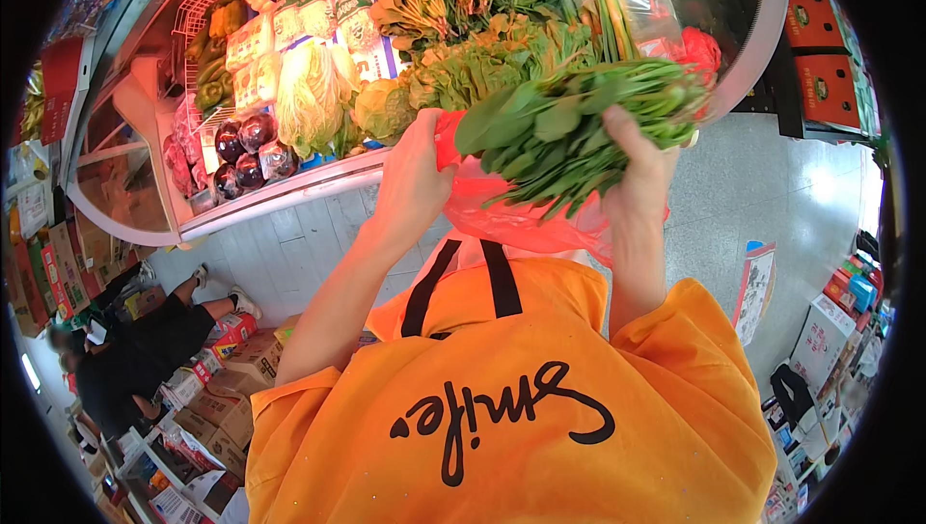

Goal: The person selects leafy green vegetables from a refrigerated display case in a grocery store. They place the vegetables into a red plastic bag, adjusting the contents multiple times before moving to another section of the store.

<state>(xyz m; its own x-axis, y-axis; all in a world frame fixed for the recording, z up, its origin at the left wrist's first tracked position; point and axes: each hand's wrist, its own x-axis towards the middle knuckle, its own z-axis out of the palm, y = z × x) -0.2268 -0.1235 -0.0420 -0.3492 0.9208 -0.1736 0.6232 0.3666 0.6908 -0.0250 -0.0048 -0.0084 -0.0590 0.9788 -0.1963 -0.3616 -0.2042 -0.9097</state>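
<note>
My right hand (640,158) is closed around a bunch of leafy greens (557,122), its stems pointing right and its broad leaves pointing left. The greens lie over a thin red plastic bag (492,209), whose edge my left hand (419,169) grips. The bag hangs in front of my orange apron. Both hands are at the front edge of a vegetable display case (340,175). Behind them, in the case, are lettuce (499,57), a round cabbage (383,113), napa cabbage (309,100) and several wrapped eggplants (249,171).
Red cartons (828,86) are stacked at the upper right. Cardboard boxes (224,408) stand on the lower left, near a person in black clothes (137,357). A printed sign (754,289) is at the right above the tiled floor (716,198).
</note>
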